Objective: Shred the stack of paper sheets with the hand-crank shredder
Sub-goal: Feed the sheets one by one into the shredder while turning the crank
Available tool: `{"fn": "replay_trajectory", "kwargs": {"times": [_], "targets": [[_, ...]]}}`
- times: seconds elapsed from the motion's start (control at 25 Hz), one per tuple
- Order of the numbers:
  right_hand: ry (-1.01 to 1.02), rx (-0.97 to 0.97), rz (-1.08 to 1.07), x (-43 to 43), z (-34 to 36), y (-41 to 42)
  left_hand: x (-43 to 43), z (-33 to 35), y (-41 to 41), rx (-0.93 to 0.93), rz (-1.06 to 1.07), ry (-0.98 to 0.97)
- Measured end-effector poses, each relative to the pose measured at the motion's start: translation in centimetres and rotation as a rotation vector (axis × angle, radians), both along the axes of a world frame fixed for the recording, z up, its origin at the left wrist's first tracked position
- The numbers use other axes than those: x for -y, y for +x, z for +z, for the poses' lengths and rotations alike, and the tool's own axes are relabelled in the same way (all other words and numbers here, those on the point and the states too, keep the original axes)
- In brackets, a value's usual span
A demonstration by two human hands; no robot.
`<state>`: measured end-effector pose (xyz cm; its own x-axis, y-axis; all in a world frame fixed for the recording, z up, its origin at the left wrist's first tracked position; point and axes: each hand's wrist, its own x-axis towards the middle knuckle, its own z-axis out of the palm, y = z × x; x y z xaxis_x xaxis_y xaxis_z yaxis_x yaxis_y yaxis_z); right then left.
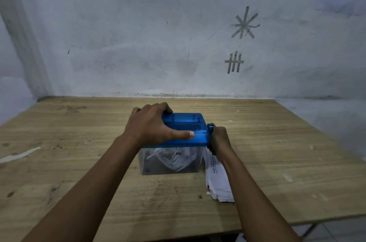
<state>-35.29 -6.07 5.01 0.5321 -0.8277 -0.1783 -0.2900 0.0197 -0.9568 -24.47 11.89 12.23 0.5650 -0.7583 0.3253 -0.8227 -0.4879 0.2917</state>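
Observation:
A small hand-crank shredder (190, 125) with a blue top and a clear bin (170, 162) stands in the middle of the wooden table. White paper shreds lie inside the bin. My left hand (152, 125) grips the blue top, fingers over its far edge and thumb along the near edge. My right hand (218, 140) is curled round the blue crank (210, 127) on the shredder's right side. A stack of printed white paper sheets (216, 180) lies on the table just right of the bin, partly under my right forearm.
The wooden table (79, 162) butts against a grey wall at the back; its right edge runs diagonally to the near right. A torn white strip (18, 155) lies at the far left. Small paper scraps dot the right side.

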Motion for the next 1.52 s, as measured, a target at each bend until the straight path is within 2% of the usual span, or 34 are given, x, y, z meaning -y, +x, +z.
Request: {"fn": "replay_trajectory", "kwargs": {"times": [0.04,0.2,0.32,0.48,0.56,0.64,0.68,1.0,1.28,1.52], "targets": [[-0.105,-0.039,0.003,-0.5,-0.4,-0.7,0.0,0.0,0.1,-0.001,0.003,0.003],[-0.154,-0.006,0.004,-1.7,-0.4,-3.1,0.1,0.0,0.4,-0.010,-0.018,0.007],[-0.316,-0.077,0.057,-2.0,0.2,-4.3,0.1,-0.1,0.6,-0.007,-0.047,0.024],[-0.403,-0.054,-0.130,-1.9,-0.6,-6.8,-0.1,-0.1,0.6,0.011,-0.059,0.033],[-0.454,-0.242,-0.223,-0.8,-2.0,-8.1,-0.2,-0.1,0.5,0.002,-0.055,0.027],[-0.515,-0.545,-0.210,-0.5,-3.4,-9.1,-0.3,-0.1,0.5,-0.016,-0.046,0.011],[-0.534,-0.606,-0.187,-0.4,-4.0,-9.3,-0.3,-0.1,0.6,-0.028,-0.040,0.001],[-0.416,-0.308,-0.273,0.0,-3.9,-9.8,-0.4,-0.3,0.5,-0.078,-0.028,-0.042],[-0.478,-0.177,-0.250,0.0,-3.5,-10.3,-0.3,-0.3,0.4,-0.092,-0.026,-0.044],[-0.502,0.114,-0.183,-0.4,1.3,-10.0,-0.4,-0.3,0.4,-0.084,-0.031,-0.045]]}}
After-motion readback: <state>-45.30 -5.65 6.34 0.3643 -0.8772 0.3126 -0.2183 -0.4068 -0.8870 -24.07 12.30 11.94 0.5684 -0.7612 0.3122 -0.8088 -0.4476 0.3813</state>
